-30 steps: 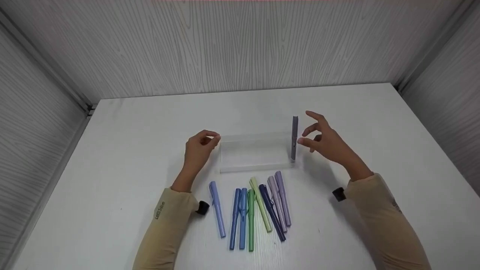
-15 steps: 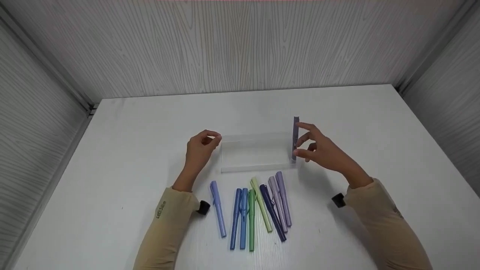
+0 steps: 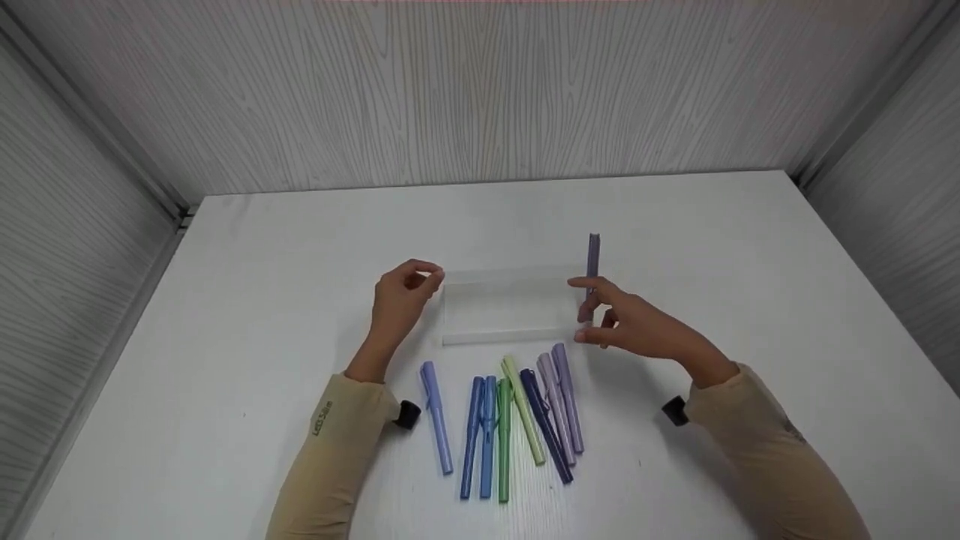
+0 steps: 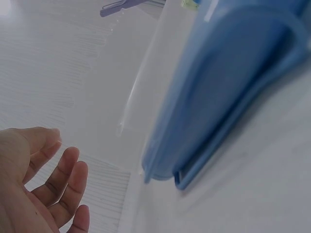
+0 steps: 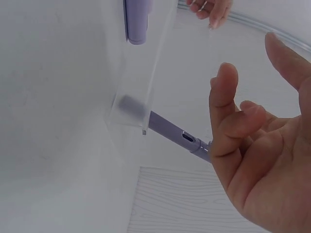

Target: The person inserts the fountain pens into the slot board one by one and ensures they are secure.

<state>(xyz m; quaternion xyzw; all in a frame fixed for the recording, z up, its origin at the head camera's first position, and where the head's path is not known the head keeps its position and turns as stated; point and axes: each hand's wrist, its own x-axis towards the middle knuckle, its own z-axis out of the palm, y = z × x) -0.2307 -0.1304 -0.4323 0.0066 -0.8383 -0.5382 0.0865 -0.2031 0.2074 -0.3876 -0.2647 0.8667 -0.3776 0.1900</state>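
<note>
Now the right hand (image 3: 634, 324) is lower; the upright pen (image 3: 594, 256) stays.

Dim, soft light; faint shadows on table (image 3: 300, 255); blue pen (image 4: 218, 87) blurred.

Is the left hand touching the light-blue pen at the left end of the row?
Apart. The head view shows it: a plain gap of white tabletop lies between the left hand and the light-blue pen.

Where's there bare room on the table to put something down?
The white table is bare behind the clear tray, left of the left hand and right of the right hand. It's crowded in front of the tray, where eight pens lie between the sleeves.
</note>
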